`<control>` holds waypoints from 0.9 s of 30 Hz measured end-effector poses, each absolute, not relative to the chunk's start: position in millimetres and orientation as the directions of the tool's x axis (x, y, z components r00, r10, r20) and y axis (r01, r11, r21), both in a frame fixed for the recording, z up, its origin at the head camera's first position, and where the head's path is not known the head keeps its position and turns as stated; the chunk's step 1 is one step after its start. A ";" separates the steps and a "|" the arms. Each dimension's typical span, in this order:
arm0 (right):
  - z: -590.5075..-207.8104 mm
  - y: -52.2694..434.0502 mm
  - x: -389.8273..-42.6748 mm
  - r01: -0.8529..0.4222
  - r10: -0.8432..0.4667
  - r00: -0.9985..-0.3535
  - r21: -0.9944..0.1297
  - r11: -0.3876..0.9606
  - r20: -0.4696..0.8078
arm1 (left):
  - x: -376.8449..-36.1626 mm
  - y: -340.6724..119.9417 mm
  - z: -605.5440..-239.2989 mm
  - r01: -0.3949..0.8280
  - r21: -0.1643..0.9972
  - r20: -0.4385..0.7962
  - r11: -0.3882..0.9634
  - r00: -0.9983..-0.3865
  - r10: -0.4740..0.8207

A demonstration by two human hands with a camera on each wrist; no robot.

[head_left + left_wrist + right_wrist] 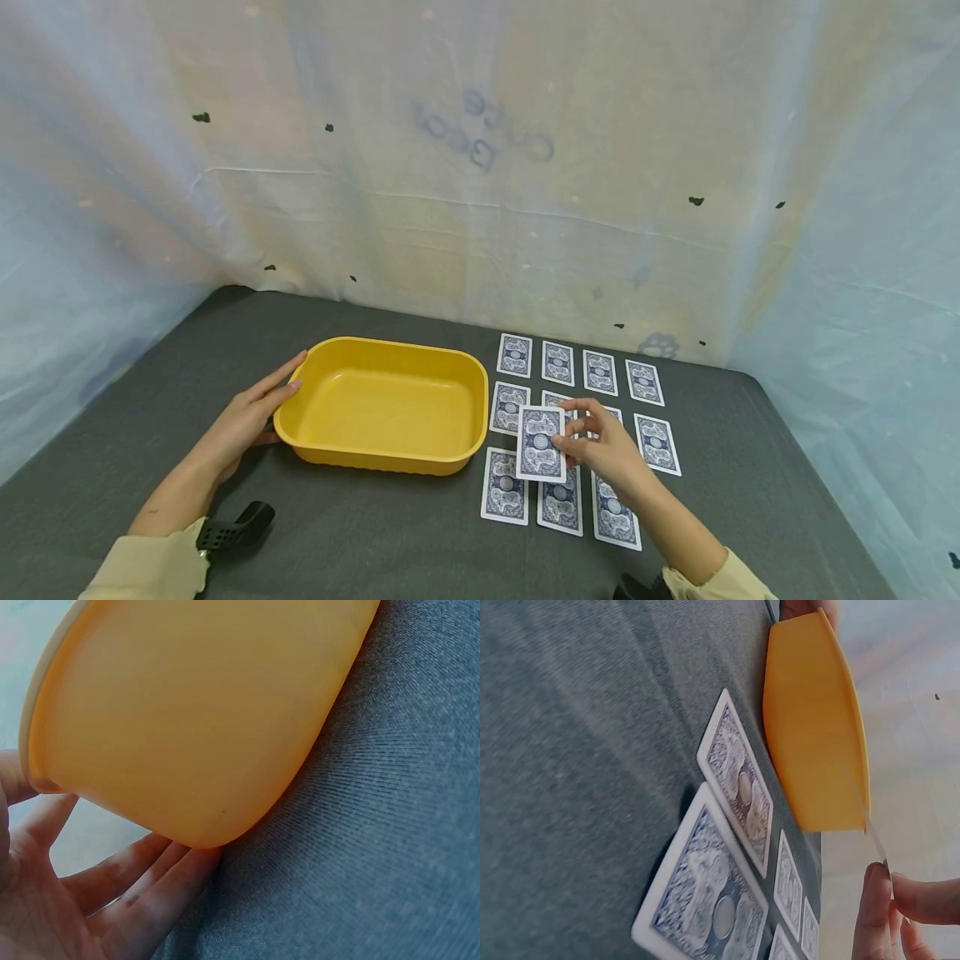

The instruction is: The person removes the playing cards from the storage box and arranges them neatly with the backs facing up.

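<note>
My right hand (600,442) pinches a playing card (532,450) by its right edge between thumb and fingers. The card's blue patterned back faces up, and it overlaps cards of the middle and front rows in the head view. In the right wrist view it appears as a thin, edge-on card (880,844). A yellow plastic tray (375,463) stands left of the cards, its bare floor showing. At its left end, my left hand (243,421) holds the rim, with digits over the edge and other fingers (161,904) against the outer wall low down.
Playing cards lie face down in rows on the dark grey cloth (360,533), among them a back-row card (644,382), a right-end card (657,444) and a front-row card (505,492). A pale plastic sheet (480,242) hangs behind and along both sides.
</note>
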State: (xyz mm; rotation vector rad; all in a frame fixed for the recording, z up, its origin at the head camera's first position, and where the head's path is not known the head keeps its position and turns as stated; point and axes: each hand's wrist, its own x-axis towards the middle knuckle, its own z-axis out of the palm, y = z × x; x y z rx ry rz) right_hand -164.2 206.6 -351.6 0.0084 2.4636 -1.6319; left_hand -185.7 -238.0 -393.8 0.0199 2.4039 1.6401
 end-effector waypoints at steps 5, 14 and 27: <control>-355.6 214.8 -160.5 0.121 -0.069 -0.984 -0.905 0.408 -0.163 | -185.4 -237.9 -394.0 -0.123 0.921 -0.184 0.369 -0.973 0.136; -361.2 232.6 -153.7 0.161 -0.026 -0.982 -0.899 0.407 -0.188 | -185.8 -237.1 -393.9 -0.121 0.922 -0.181 0.369 -0.974 0.133; -369.5 257.0 -145.4 0.192 0.008 -0.979 -0.895 0.403 -0.206 | -186.0 -235.9 -392.7 -0.127 0.918 -0.187 0.375 -0.974 0.129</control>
